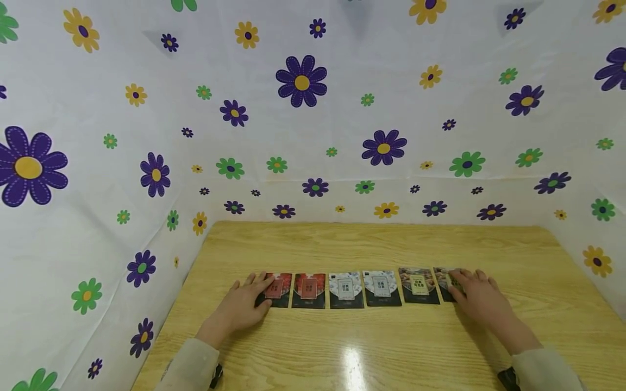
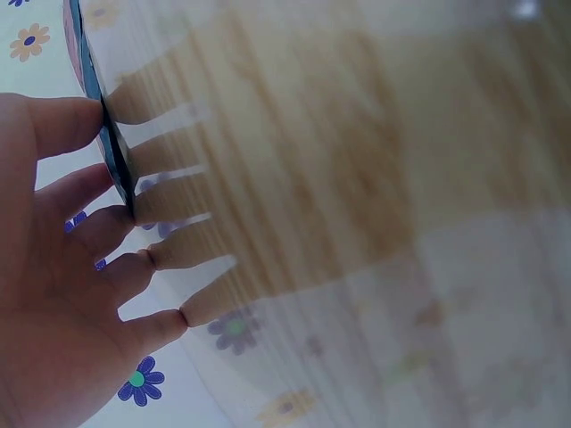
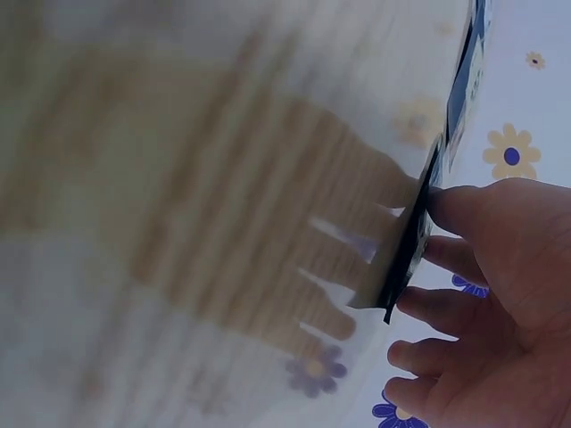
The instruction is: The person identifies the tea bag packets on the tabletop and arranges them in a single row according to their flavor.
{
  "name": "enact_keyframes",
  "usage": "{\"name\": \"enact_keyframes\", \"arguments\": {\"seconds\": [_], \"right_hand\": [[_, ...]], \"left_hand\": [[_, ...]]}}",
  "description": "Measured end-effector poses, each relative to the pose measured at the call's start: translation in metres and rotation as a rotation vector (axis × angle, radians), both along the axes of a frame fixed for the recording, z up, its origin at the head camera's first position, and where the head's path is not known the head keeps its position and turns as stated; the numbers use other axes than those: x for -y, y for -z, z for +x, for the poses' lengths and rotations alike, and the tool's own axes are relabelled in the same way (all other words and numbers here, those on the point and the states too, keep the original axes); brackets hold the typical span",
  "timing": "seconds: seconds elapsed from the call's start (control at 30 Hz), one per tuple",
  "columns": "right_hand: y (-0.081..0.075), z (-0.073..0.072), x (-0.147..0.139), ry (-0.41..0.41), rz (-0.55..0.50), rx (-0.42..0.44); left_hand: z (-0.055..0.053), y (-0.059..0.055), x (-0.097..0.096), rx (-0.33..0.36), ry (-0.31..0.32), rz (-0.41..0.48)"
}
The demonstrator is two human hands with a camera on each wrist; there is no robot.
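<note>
A row of flat packets lies on the table, in pairs: a red packet (image 1: 280,287) and its twin (image 1: 309,289) at the left, two white-and-black packets (image 1: 346,290) in the middle, two brown-and-black packets (image 1: 419,286) at the right. My left hand (image 1: 240,305) touches the leftmost red packet with thumb and fingertips, its fingers spread. On the rightmost brown-and-black packet (image 1: 442,279) rests my right hand (image 1: 481,298), covering much of it. In the wrist views, the left end packet (image 2: 116,160) and right end packet (image 3: 412,245) appear edge-on beside the fingertips.
The wooden table (image 1: 362,244) has a glossy surface that reflects both hands and a light. White flower-printed sheeting (image 1: 332,125) hangs behind the table and along both sides.
</note>
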State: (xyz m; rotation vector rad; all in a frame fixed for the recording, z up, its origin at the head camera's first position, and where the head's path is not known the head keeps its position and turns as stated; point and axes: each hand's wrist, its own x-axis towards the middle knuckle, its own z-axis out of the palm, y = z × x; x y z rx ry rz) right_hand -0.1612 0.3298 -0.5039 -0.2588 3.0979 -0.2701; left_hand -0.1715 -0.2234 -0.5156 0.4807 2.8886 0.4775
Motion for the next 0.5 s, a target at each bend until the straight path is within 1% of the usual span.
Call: {"name": "enact_keyframes", "arguments": {"seconds": [0.17,0.33,0.43,0.47,0.5], "right_hand": [[0.001,0.004,0.002,0.0,-0.006,-0.01],[0.001,0.002,0.003,-0.016,-0.001,-0.039],[-0.003,-0.001,0.005,-0.029,-0.02,-0.072],[-0.006,-0.003,0.007,-0.034,-0.03,-0.087],[-0.009,-0.005,0.008,-0.038,-0.043,-0.102]], "left_hand": [[-0.001,0.002,0.0,-0.012,-0.01,-0.008],[-0.002,0.001,0.001,-0.035,-0.027,-0.019],[-0.005,-0.002,0.001,-0.065,-0.035,-0.029],[-0.007,-0.003,0.001,-0.069,-0.035,-0.025],[-0.01,-0.005,0.001,-0.089,-0.033,-0.029]]}}
